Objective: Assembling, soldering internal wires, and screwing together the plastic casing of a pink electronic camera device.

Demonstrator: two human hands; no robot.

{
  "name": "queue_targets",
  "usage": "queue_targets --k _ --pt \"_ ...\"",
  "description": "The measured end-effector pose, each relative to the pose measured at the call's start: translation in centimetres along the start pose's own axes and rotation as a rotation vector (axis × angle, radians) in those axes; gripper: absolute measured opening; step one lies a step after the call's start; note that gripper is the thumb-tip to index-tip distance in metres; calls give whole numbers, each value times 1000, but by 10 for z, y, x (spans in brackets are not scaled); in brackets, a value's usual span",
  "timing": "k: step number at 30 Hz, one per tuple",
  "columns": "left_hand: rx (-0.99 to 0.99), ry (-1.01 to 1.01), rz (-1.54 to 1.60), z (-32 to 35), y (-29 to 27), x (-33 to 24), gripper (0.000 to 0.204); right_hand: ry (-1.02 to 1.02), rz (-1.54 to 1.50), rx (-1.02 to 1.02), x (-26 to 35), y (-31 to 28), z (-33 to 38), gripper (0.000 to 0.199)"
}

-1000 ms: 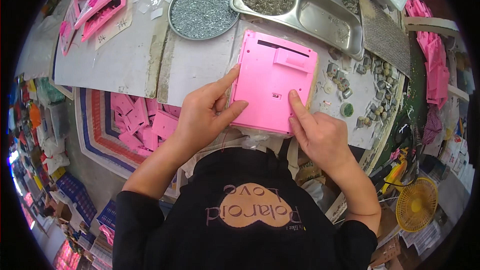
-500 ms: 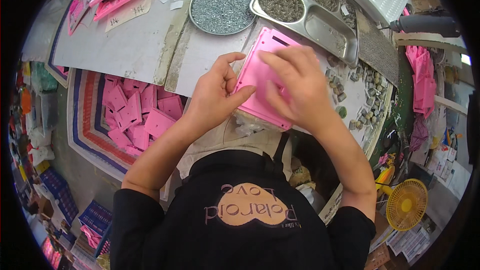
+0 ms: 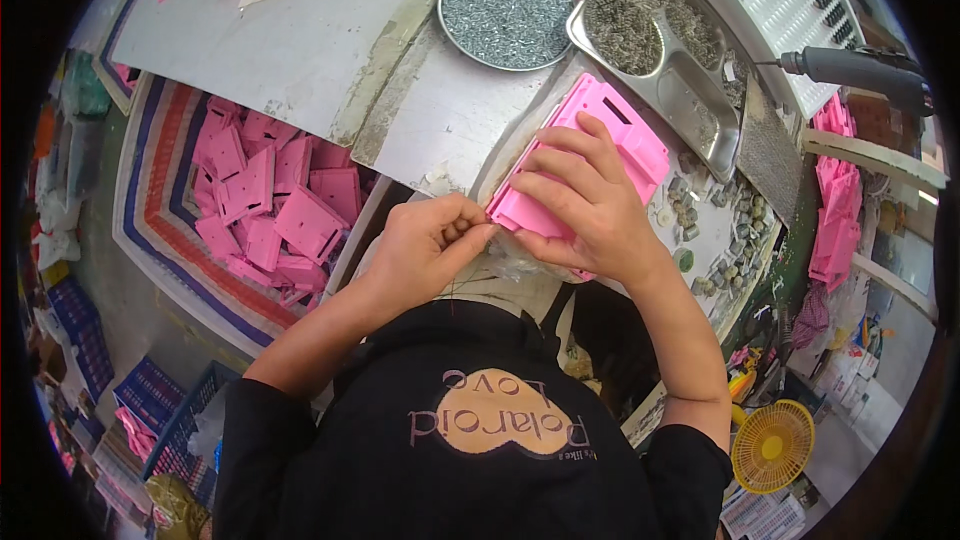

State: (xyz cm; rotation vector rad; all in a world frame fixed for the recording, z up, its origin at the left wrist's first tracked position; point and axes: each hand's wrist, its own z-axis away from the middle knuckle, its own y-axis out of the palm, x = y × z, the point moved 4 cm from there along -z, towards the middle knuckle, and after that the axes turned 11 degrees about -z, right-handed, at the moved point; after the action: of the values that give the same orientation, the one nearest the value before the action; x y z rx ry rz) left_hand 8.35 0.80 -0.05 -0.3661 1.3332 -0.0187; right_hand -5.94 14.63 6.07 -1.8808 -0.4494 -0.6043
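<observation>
Pink plastic case [image 3: 610, 130] lies under the flat, open right hand [image 3: 585, 200]; the left hand [image 3: 430, 245], at 9 o'clock, pinches its corner. Round pan [image 3: 508, 12] at 12 o'clock holds screws.

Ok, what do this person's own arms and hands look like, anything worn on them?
Both forearms are bare, coming up from short black sleeves of a black top with a printed heart-shaped patch on the chest. The left hand and right hand are bare too: no gloves, and no rings, watch or bracelet can be seen. Fingernails look short and unpainted.

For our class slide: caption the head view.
Right hand presses a pink panel; left hand pinches at its corner.
</observation>
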Motion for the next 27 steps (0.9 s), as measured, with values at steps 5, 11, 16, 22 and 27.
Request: queue_targets --k 5,11,16,22,27 --pt "-39 -34 52 1 5 3 9 2 -14 10 -2 0 2 48" --pt "-214 203 -179 4 5 -7 8 0 -8 11 -2 -1 0 47" --pt "-258 242 -243 5 9 -4 11 16 4 36 -1 1 -3 48" --pt "-102 329 -396 9 10 1 15 70 24 92 1 3 -8 48" --pt "-260 496 -284 -16 -19 -40 17 136 8 104 -3 0 -5 67"
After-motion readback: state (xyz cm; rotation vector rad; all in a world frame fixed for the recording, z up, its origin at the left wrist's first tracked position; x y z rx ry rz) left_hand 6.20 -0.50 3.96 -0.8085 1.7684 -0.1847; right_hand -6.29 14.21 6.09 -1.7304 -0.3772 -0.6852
